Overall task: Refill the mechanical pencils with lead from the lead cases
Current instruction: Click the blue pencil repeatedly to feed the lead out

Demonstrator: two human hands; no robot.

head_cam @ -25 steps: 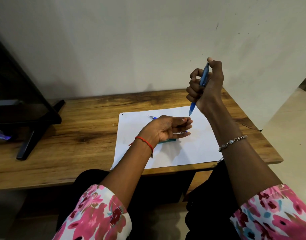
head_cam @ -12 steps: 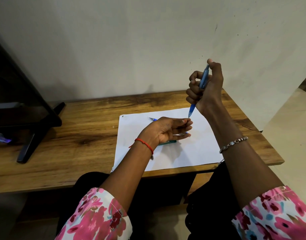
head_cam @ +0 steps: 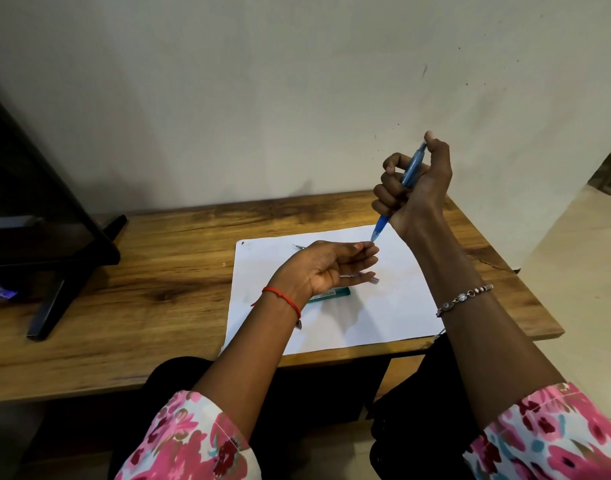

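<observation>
Looking down from the head view onto a wooden bench (head_cam: 158, 271) set against a pale wall, with a white sheet of paper (head_cam: 383, 306) spread as a work surface, likely to keep fine leads easy to spot.

Raised above the sheet's far right corner: right grip (head_cam: 418, 192), clamped in a fist round a blue mechanical pencil (head_cam: 410, 169), thumb pressed on the top button, tip slanting down and to the left. Held that way, probably, for clicking lead through.

Waiting just under that tip: left grip (head_cam: 328, 268), palm turned up and toward the right, lower fingers loosely curved, thumb and top finger drawn together at the pencil's point, seemingly to catch or steady a lead. Too small to make out any lead between them; impossible to tell pinching from merely resting.

Lying on the paper beneath the left wrist: a teal lead case (head_cam: 331, 293), kept close for refilling.

Peeking out behind the left knuckles: the metal tip of a second pencil (head_cam: 298, 246), flat on the sheet.

Standing at far left on the bench: a dark monitor stand (head_cam: 59, 292).
</observation>
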